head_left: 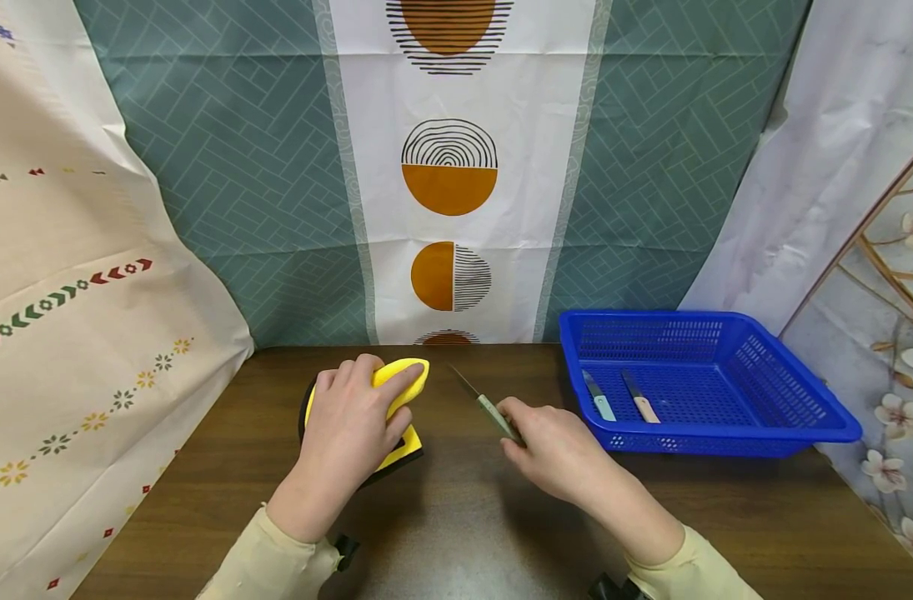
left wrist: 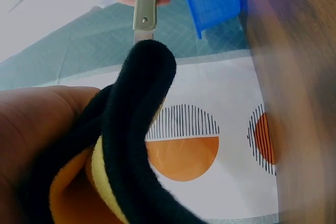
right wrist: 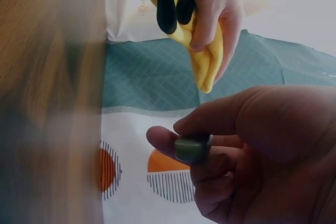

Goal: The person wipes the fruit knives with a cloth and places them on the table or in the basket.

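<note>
My left hand (head_left: 346,425) grips a folded yellow cloth (head_left: 413,377) with black edging, held up over the table. One folded end points toward the knife, while the black-edged part hangs below the palm. In my right hand (head_left: 561,450) is a small knife (head_left: 494,412), pinched by its green handle between thumb and fingers. Its thin blade points up and left, toward the cloth, with a gap between them in the head view. The right wrist view shows the butt of the green handle (right wrist: 191,149) end-on between the fingers.
A blue plastic basket (head_left: 734,440) with perforated walls stands on the right of the brown wooden table (head_left: 471,525). Inside lie a knife with a pale mint handle (head_left: 604,407) and one with a peach handle (head_left: 646,409). Patterned cloth hangings (head_left: 276,167) enclose the back and sides.
</note>
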The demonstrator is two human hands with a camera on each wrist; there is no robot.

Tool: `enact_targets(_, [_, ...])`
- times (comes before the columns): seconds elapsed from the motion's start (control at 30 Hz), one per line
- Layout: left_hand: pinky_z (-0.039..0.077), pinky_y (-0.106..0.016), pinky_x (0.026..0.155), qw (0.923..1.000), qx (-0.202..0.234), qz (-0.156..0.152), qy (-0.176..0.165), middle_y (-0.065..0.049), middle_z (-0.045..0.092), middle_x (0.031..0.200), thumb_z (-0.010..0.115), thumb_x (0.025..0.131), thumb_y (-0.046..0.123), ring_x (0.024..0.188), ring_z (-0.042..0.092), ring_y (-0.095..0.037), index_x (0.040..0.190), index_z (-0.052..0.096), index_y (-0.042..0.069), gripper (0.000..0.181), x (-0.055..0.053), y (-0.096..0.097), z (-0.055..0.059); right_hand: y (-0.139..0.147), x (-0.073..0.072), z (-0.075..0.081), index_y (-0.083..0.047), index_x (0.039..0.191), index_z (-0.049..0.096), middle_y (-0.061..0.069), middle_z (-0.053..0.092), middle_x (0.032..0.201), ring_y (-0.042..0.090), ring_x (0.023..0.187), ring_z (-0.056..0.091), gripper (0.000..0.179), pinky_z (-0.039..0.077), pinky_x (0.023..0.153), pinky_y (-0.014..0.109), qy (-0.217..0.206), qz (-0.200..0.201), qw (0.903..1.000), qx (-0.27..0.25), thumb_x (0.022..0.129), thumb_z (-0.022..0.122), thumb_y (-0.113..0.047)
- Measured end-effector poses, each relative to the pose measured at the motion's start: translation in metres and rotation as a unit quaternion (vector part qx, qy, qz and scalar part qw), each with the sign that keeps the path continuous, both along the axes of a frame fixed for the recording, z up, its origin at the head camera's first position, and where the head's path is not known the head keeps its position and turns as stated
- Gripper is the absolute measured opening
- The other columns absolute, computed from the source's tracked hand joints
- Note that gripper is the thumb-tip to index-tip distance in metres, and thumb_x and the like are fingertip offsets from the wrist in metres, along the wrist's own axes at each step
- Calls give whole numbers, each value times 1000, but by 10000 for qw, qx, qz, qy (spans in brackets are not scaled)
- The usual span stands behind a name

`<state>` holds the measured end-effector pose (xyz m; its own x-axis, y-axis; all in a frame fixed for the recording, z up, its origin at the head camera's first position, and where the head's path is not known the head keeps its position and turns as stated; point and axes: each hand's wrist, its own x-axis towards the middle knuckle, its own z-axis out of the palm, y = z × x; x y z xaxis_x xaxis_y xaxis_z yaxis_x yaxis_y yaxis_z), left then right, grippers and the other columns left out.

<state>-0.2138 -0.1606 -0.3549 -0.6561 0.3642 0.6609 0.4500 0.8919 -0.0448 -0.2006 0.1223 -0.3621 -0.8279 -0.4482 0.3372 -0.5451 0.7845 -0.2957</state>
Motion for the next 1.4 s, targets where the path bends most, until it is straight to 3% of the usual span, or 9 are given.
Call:
enact_targets(0.3, [44,-51,77,10000,10,-75,-57,-17,65,106,82,88,15,92,62,-37,136,79,27,50,0,2,0,-2,-1,0,-12,127,75,-6,71,85,20,75,70,34,55,63,45,88,-286,9994,160,93,80,-7])
enact_targets(0.63, [45,-52,78,9999,-63,-37,-147,-16,64,107,82,89,18,92,61,-36,139,78,29,51,0,2,1,-3,-3,1,-8,129,74,-3,73,94,19,83,71,32,58,72,45,-79,-242,9997,-24,99,83,-18])
enact_targets(0.87, [45,-52,78,9998,-64,-40,-173,-16,64,107,83,90,19,92,61,-36,139,78,29,50,0,2,1,-4,-5,-1,-7,124,73,0,72,95,19,83,69,22,58,75,45,-48,-306,9995,-102,107,73,-22])
enact_targets(1.07, [45,-52,78,9999,-26,-91,-140,-16,64,107,81,89,17,91,60,-36,139,78,29,51,0,2,1,-4,-6,0,-7,125,72,-1,70,93,18,82,68,22,57,74,44,7,-365,9992,-139,108,72,-21])
enact_targets(1.27, [45,-51,77,9999,-38,-90,-87,-16,64,107,83,88,17,92,61,-36,137,78,28,51,0,2,0,-5,-5,1,-8,128,73,1,74,101,19,88,72,24,58,77,45,-57,-473,9988,-144,110,69,-22])
enact_targets(1.4, [45,-51,77,9999,-53,-92,-45,-17,64,107,84,87,17,92,61,-36,136,79,27,51,0,2,0,-5,-5,2,-9,123,75,-1,72,97,15,80,66,21,55,70,41,-95,-541,9984,-153,109,71,-24])
